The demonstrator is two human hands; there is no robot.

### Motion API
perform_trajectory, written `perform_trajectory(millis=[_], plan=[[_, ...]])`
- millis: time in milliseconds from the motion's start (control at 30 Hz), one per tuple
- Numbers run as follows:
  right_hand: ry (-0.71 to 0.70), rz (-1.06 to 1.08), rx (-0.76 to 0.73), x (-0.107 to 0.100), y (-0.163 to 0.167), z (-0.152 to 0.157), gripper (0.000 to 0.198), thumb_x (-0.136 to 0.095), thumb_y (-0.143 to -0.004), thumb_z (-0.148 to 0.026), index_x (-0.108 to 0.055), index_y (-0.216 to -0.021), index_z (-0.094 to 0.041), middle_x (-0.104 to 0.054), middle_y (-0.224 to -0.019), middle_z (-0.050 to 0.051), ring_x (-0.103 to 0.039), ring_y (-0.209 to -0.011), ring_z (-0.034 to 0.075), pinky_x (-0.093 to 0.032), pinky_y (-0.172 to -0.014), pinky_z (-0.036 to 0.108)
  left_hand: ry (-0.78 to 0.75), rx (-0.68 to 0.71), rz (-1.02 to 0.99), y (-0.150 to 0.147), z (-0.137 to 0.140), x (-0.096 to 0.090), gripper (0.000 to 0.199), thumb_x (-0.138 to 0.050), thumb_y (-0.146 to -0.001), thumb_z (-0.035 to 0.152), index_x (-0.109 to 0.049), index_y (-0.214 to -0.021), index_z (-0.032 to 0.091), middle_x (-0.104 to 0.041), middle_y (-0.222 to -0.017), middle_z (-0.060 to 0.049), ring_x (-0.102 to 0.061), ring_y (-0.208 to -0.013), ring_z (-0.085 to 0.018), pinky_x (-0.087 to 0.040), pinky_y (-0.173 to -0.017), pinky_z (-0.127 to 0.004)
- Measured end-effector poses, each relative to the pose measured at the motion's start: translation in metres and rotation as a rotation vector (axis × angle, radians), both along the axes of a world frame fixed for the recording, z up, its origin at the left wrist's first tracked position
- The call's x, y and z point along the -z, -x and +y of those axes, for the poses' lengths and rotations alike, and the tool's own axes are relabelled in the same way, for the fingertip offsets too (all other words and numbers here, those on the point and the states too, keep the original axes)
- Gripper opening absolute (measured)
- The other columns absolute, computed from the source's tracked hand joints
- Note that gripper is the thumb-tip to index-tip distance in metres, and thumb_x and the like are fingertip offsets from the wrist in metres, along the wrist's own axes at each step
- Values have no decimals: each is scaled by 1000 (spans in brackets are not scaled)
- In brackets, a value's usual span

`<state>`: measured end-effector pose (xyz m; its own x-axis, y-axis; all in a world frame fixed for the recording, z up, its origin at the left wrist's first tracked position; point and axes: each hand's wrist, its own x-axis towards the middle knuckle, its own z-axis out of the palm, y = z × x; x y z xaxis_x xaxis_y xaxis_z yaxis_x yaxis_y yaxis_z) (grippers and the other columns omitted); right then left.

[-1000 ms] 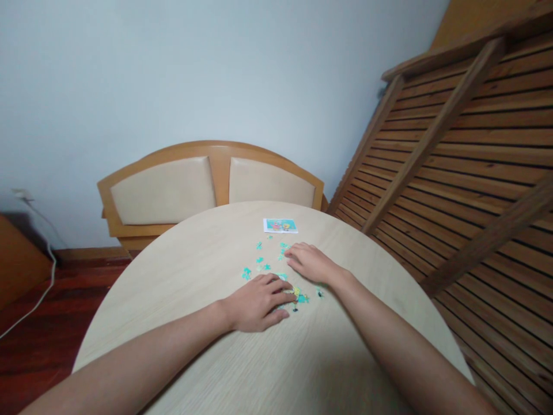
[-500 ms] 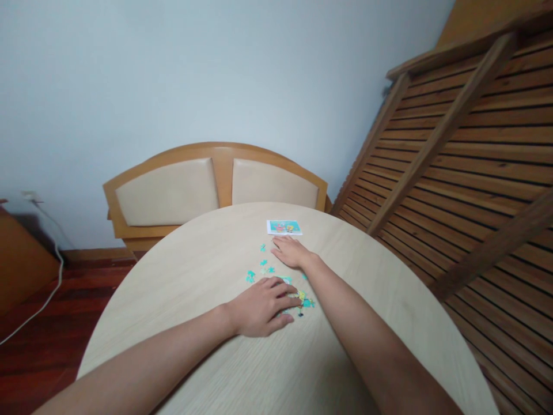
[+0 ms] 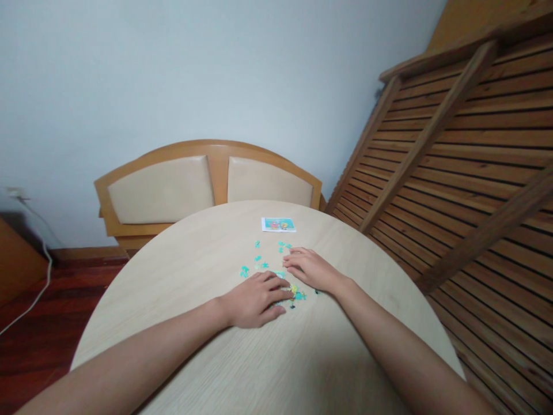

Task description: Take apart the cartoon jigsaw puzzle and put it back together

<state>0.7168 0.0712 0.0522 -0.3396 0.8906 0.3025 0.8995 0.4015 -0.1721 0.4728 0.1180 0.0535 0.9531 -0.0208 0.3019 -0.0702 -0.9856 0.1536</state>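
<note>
My left hand (image 3: 259,300) lies palm down with its fingers spread over part of a partly joined jigsaw puzzle (image 3: 298,295) in green and yellow. The hand hides some of that puzzle. To its right and a little farther off, my right hand (image 3: 313,269) rests low over the table, fingers stretched to the left. Its fingertips are close to a small pale piece, and I cannot tell whether they touch it. Loose green jigsaw pieces (image 3: 244,271) lie left of the hands, and several more green pieces (image 3: 281,250) lie just beyond my right fingertips. A dark piece (image 3: 318,291) shows below my right hand.
A picture card (image 3: 279,225) with pink and yellow cartoon figures lies toward the far side of the round wooden table (image 3: 194,253). Behind the table stands a padded headboard (image 3: 218,173). A slatted wooden frame (image 3: 440,167) leans at the right.
My right hand has drawn back toward me and to the right, uncovering green pieces near the card. My left hand stays over the puzzle. The whole view has shifted slightly.
</note>
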Motion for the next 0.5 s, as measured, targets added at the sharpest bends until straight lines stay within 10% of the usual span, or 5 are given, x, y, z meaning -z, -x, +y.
perform_trajectory(millis=[500], plan=[[20, 200, 101, -3, -21, -42, 18, -74, -85, -35, -74, -101, -25, -64, -120, 8, -55, -118, 26, -42, -105, 42, 22, -7, 0, -2, -4, -5, 36, -46, -101, 36, -55, -134, 25, -59, -132, -10, -54, -119, -27, -41, -105, -43]])
